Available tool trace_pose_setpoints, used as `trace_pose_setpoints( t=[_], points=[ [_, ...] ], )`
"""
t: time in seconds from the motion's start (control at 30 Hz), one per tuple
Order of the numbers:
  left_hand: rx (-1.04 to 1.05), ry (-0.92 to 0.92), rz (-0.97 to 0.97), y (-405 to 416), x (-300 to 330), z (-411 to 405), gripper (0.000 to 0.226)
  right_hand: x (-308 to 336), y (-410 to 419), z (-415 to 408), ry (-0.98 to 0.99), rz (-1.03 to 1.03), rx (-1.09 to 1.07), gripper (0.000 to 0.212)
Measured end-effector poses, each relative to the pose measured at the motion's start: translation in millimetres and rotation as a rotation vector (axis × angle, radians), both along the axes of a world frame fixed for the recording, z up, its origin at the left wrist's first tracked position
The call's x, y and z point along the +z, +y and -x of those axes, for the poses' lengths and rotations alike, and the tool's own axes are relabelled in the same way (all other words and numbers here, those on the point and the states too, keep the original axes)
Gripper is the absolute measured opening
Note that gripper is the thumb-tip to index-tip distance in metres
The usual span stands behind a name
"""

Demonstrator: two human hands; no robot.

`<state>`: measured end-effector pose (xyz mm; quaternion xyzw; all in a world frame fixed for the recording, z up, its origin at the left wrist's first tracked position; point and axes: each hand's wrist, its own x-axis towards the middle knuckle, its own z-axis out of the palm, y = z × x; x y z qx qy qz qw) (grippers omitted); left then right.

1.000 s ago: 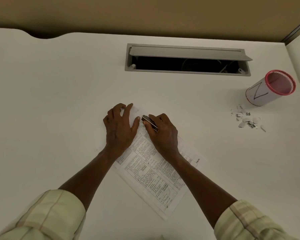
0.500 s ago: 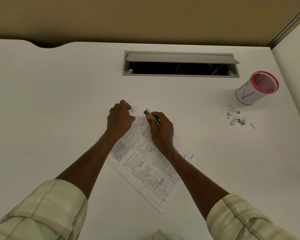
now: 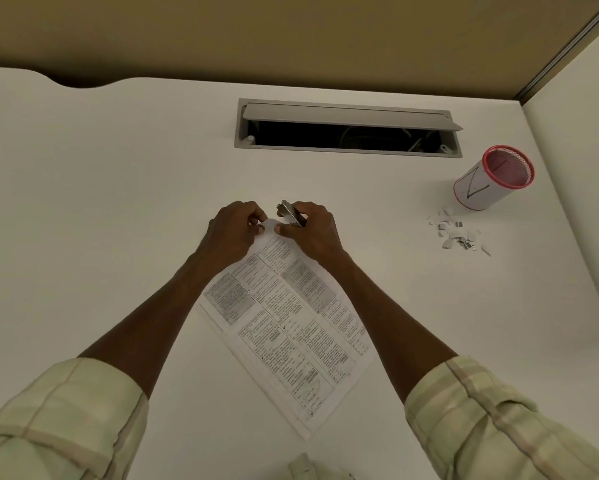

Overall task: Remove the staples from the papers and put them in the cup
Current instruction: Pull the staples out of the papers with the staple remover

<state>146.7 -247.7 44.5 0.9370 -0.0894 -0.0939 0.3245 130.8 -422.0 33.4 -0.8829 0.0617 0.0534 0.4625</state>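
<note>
L sleeve (image 3: 59, 420) bottom left, pale plaid, forearm bare, reaching up to mid-desk (image 3: 118, 202). L hand (image 3: 234, 233) fingers curled, pinching the far corner of the papers (image 3: 291, 323) w/ thumb + fingertips. Papers = printed sheets, lying diagonal on desk, far corner between the two hands, near corner pointing toward the person. Corner looks slightly lifted; can't tell if a staple is there, too small.

R hand (image 3: 311, 230) just beside L, thumb tip on the same corner, fingers wrapped round a small metal tool (image 3: 288, 213) whose tip sticks up and away past the knuckles. Hands nearly touching at the corner. R sleeve (image 3: 492, 420) bottom right, same plaid.

Behind the hands, far side of desk: grey cable hatch (image 3: 346, 128), lid propped open, dark inside w/ cables.

Right of that: cup (image 3: 492, 178), white w/ red rim, dark marker strokes on side, upright, well apart from papers. Just in front of cup: scatter of scraps (image 3: 459, 233), torn paper bits + a few staples, on desk, not in cup.
</note>
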Motion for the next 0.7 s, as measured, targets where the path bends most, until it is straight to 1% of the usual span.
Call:
trace_pose_setpoints(
  t=[0.1,0.2,0.27,0.37,0.47,0.53,0.6,0.67,0.7],
  points=[
    [0.016,-0.074,0.001,-3,4,3,0.007,1,-1,1,0.027,0.018,-0.010,0.013],
    [0.139,-0.160,0.060,-12,6,18,0.011,1,-2,4,0.046,-0.023,-0.147,0.030],
    [0.221,-0.140,0.146,-23,3,32,0.011,1,-2,5,0.079,-0.089,-0.240,0.035],
    [0.255,-0.052,0.246,-38,-4,44,0.015,1,-2,8,0.112,-0.209,-0.342,0.023],
    [0.300,0.095,0.305,-46,0,45,0.022,5,0,18,0.085,-0.267,-0.354,0.012],
    [0.391,0.253,0.444,-49,6,44,0.023,6,3,30,0.041,-0.258,-0.325,0.012],
    [0.466,0.402,0.613,-49,14,44,0.036,7,9,42,0.006,-0.238,-0.281,0.014],
    [0.486,0.494,0.693,-47,18,45,0.053,9,14,55,-0.009,-0.235,-0.242,0.014],
    [0.506,0.523,0.731,-47,18,47,0.055,9,16,62,-0.010,-0.242,-0.228,0.018]
  ],
)
